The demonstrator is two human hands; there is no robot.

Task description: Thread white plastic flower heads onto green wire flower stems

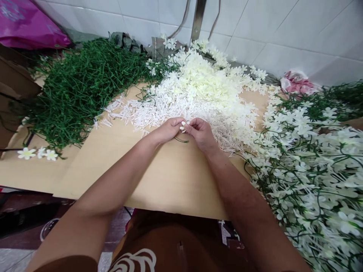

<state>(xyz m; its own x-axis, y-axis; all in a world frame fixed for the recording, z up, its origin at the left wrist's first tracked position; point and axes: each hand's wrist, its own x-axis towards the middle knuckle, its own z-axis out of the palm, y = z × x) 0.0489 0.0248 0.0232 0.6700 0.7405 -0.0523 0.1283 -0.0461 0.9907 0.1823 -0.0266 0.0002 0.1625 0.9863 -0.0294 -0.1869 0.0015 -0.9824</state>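
Fingers of your right hand (202, 133) pinch a small white flower (182, 128) above the cardboard (176, 181); your left hand (170, 130) meets it, fingers narrowed, exact grip unclear. Green stems (90, 87) pile far left, loose blossoms (210, 83) far centre, stemmed flowers (320, 170) right.

One head-worn view looks forward and down onto the fingers (197, 122), facing a tiled wall (252, 34).
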